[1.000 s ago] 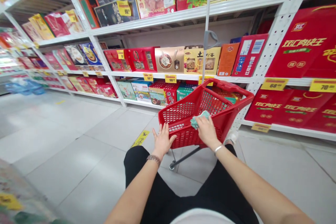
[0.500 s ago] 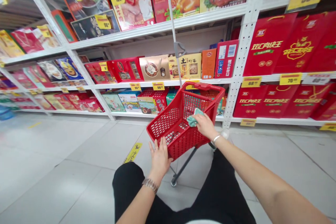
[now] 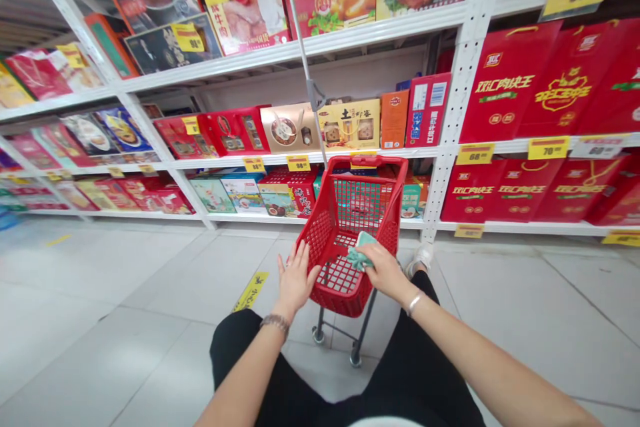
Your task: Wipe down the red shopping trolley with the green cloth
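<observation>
A red plastic mesh shopping basket on a wheeled cart (image 3: 325,247) stands directly in front of me, its far rim by the lower shelf. My right hand (image 3: 385,271) is shut on a teal cloth (image 3: 360,251), pressing it to the basket's right rim. My left hand (image 3: 296,280) lies flat against the outside of the near left wall, with its fingers spread and nothing in them. The basket's inside holds no visible goods. Two casters (image 3: 319,335) show beneath it on thin metal legs.
White metal shelves (image 3: 450,147) with boxed food gift sets and red gift bags line the aisle ahead and to the left. Yellow price tags mark the shelf edges. A thin pole (image 3: 300,47) rises behind the basket. Grey floor tiles (image 3: 125,293) surround the cart, with a yellow floor sticker (image 3: 251,291) to its left.
The basket has swung from angled rightward to facing straight ahead, and the shelves have shifted left in view. My left hand has moved up the basket wall; the cloth stays in my right hand.
</observation>
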Action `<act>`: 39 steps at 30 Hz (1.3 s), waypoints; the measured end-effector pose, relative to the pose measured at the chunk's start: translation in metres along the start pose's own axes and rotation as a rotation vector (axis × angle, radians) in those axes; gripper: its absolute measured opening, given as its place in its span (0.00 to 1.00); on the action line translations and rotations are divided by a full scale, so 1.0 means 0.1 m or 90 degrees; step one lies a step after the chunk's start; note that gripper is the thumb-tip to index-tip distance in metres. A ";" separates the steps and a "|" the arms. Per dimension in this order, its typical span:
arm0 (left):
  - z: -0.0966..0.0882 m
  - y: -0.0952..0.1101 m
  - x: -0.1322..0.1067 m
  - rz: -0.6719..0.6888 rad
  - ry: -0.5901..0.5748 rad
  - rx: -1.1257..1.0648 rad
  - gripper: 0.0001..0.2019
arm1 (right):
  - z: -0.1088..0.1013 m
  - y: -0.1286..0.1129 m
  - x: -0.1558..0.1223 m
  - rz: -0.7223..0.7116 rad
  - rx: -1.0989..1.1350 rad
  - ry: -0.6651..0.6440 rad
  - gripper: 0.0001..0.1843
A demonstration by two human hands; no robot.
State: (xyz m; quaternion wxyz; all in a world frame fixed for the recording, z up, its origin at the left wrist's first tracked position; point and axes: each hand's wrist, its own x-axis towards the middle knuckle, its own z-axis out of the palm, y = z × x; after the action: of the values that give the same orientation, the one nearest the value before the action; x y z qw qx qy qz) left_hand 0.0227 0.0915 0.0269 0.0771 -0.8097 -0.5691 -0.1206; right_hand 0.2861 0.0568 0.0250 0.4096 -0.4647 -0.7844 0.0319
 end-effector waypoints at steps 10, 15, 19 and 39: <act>-0.06 -0.20 0.13 -0.062 -0.184 0.042 0.30 | 0.30 -0.57 -0.37 -0.036 0.045 -0.007 0.30; -0.12 -0.10 0.01 -0.093 -0.169 0.032 0.30 | 0.16 -0.23 -0.07 0.029 0.024 -0.002 0.28; -0.10 0.04 -0.16 -0.108 -0.119 0.035 0.31 | 0.06 0.13 0.19 0.103 -0.014 0.032 0.27; -0.01 0.44 -0.45 -0.153 -0.009 0.057 0.36 | -0.10 -0.44 -0.35 0.201 0.152 -0.015 0.24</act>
State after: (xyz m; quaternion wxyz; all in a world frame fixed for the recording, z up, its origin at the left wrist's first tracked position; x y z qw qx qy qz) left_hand 0.0493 0.0353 0.0154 0.0941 -0.7324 -0.6673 -0.0976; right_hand 0.2698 0.0019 0.0290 0.4421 -0.5299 -0.6972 0.1941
